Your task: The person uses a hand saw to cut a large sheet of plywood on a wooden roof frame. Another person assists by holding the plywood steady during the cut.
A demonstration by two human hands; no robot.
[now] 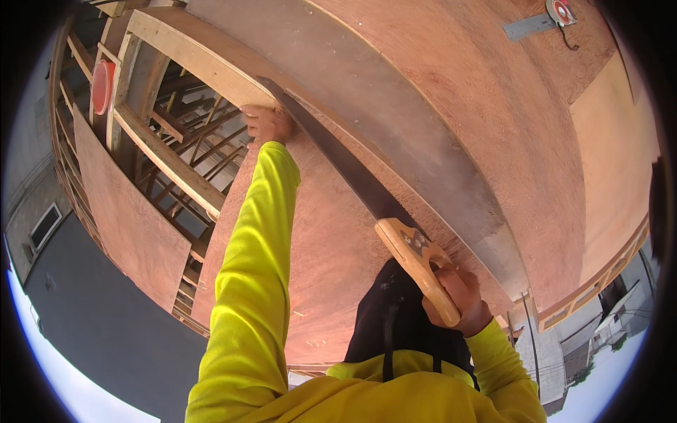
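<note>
A handsaw (338,155) with a long dark blade and a pale wooden handle lies diagonally across the view. My right hand (460,295) is closed round its handle, at the lower right of the middle. The blade runs up and left, its tip close to the end of a pale timber piece (211,67). Just below that tip, my left hand (266,125) is closed on the edge of a reddish plywood sheet (317,268), beside the timber; its fingertips are partly hidden. The saw's toothed edge lies along the plywood.
Left of the plywood is an opening framed by timber beams (166,158), with crossed battens below. A red round object (102,87) sits on the frame. A grey board (423,120) runs along the right. Farther off lie a metal ruler blade (529,27) and a round red-and-white tool (560,11).
</note>
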